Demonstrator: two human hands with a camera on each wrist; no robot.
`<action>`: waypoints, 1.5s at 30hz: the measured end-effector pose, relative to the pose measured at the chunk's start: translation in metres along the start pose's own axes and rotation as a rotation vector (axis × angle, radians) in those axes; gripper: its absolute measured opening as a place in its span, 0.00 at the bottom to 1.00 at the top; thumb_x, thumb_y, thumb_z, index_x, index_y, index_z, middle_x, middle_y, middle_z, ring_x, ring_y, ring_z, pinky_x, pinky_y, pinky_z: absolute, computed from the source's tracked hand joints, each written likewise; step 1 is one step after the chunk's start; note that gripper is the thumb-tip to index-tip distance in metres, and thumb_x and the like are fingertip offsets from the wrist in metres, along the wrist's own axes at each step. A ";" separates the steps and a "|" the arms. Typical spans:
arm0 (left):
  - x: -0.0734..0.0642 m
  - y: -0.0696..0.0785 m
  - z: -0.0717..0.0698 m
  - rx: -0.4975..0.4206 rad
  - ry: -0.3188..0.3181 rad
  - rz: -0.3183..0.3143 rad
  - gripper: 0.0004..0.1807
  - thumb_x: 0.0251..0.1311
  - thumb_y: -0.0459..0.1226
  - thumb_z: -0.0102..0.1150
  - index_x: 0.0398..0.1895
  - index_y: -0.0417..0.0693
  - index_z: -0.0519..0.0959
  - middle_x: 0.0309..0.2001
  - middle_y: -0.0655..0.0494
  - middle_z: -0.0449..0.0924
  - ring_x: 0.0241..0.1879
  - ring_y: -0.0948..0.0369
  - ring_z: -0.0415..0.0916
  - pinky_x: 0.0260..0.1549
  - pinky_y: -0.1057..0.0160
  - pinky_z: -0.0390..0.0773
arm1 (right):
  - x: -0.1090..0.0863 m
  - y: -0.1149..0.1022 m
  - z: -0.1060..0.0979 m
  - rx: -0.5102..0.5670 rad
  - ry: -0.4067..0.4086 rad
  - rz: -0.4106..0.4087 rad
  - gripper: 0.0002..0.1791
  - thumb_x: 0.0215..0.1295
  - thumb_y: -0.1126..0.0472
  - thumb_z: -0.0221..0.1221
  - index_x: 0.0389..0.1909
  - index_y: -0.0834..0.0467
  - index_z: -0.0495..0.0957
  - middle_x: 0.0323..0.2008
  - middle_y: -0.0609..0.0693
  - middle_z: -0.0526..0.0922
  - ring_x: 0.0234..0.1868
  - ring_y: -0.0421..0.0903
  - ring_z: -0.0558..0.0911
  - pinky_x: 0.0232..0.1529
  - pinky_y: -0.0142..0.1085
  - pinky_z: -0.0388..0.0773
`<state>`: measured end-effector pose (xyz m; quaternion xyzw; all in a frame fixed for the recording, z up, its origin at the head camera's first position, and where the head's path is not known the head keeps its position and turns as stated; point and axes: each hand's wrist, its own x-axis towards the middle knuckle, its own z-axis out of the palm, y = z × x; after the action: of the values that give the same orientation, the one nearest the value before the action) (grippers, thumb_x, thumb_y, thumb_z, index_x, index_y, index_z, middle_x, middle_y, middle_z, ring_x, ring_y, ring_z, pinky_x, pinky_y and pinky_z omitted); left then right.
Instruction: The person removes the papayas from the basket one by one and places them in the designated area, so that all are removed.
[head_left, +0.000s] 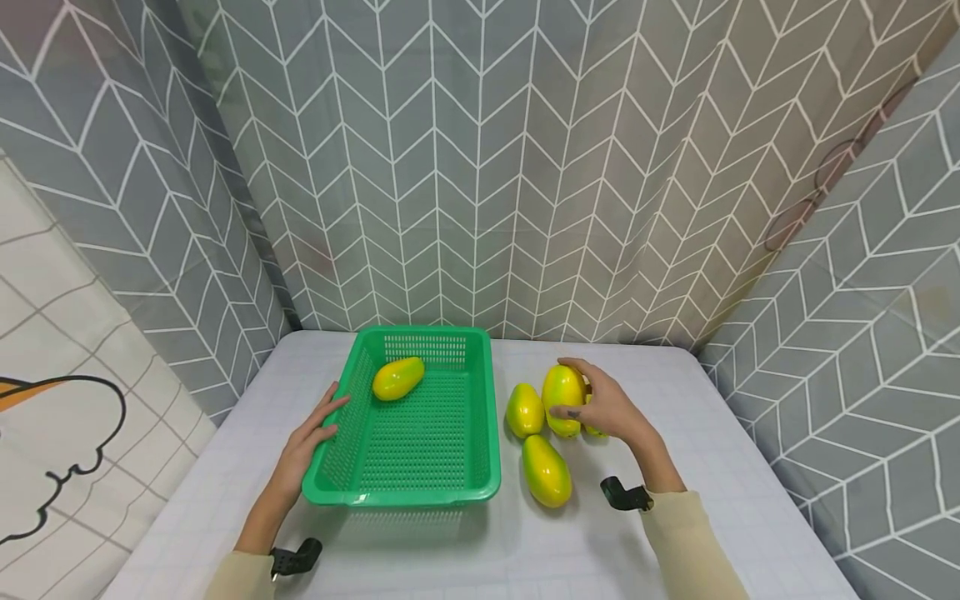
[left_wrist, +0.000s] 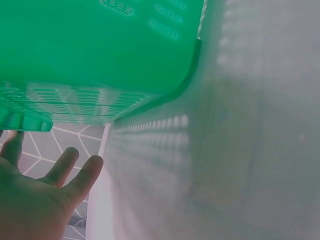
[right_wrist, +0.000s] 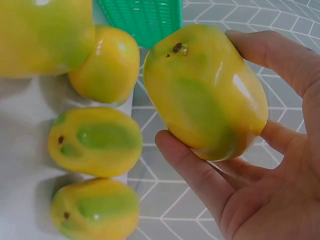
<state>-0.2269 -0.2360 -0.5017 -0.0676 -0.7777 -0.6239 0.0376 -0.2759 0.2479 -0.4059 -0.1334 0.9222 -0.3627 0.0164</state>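
Observation:
Between the thumb and fingers of my right hand [head_left: 600, 404] is a yellow-green papaya [right_wrist: 205, 92]; the wrist view shows it larger than the two papayas [right_wrist: 95, 141] beside it. In the head view the hand partly hides those. One papaya [head_left: 525, 410] lies just left of the hand, another [head_left: 546, 471] nearer the front. My left hand [head_left: 303, 446] touches the left rim of a green plastic basket [head_left: 401, 497], some fingers spread out straight in the left wrist view. Inside the basket, toward its back left, lies one papaya [head_left: 398, 379].
All of this stands on a white table [head_left: 645, 375] beside a grey zigzag-patterned curtain [head_left: 480, 183] at the back. Similar patterned cloth [head_left: 885, 350] hangs along the right. A small black wrist camera [head_left: 624, 495] sits below the right hand.

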 end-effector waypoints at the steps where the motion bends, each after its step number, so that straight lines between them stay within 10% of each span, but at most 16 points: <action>1: 0.000 0.000 0.000 -0.001 -0.001 0.000 0.27 0.83 0.39 0.43 0.80 0.42 0.65 0.89 0.56 0.40 0.88 0.45 0.31 0.80 0.29 0.38 | -0.001 0.002 0.000 -0.001 0.000 -0.001 0.48 0.60 0.52 0.76 0.79 0.54 0.65 0.72 0.63 0.73 0.60 0.61 0.80 0.60 0.56 0.81; 29: 0.002 0.003 -0.001 -0.001 -0.009 -0.010 0.28 0.83 0.41 0.42 0.81 0.42 0.64 0.89 0.56 0.38 0.88 0.45 0.29 0.82 0.35 0.39 | -0.048 0.030 0.013 -0.068 -0.030 0.074 0.48 0.54 0.53 0.80 0.75 0.55 0.71 0.65 0.67 0.74 0.59 0.60 0.77 0.59 0.59 0.80; 37: -0.002 0.001 0.000 0.002 -0.012 0.001 0.28 0.84 0.42 0.42 0.81 0.43 0.64 0.89 0.57 0.39 0.88 0.48 0.31 0.70 0.76 0.50 | -0.056 0.040 0.021 -0.060 -0.054 0.102 0.48 0.52 0.54 0.81 0.75 0.54 0.71 0.65 0.66 0.74 0.58 0.58 0.77 0.60 0.60 0.80; 45: -0.004 0.003 0.001 -0.020 -0.014 -0.013 0.28 0.84 0.41 0.42 0.81 0.43 0.64 0.89 0.60 0.39 0.89 0.50 0.30 0.81 0.58 0.44 | -0.060 0.044 0.027 -0.038 -0.079 0.106 0.48 0.51 0.54 0.82 0.74 0.54 0.73 0.64 0.64 0.76 0.57 0.56 0.77 0.58 0.58 0.80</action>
<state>-0.2229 -0.2350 -0.4997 -0.0671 -0.7721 -0.6313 0.0275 -0.2253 0.2760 -0.4593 -0.0991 0.9333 -0.3382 0.0692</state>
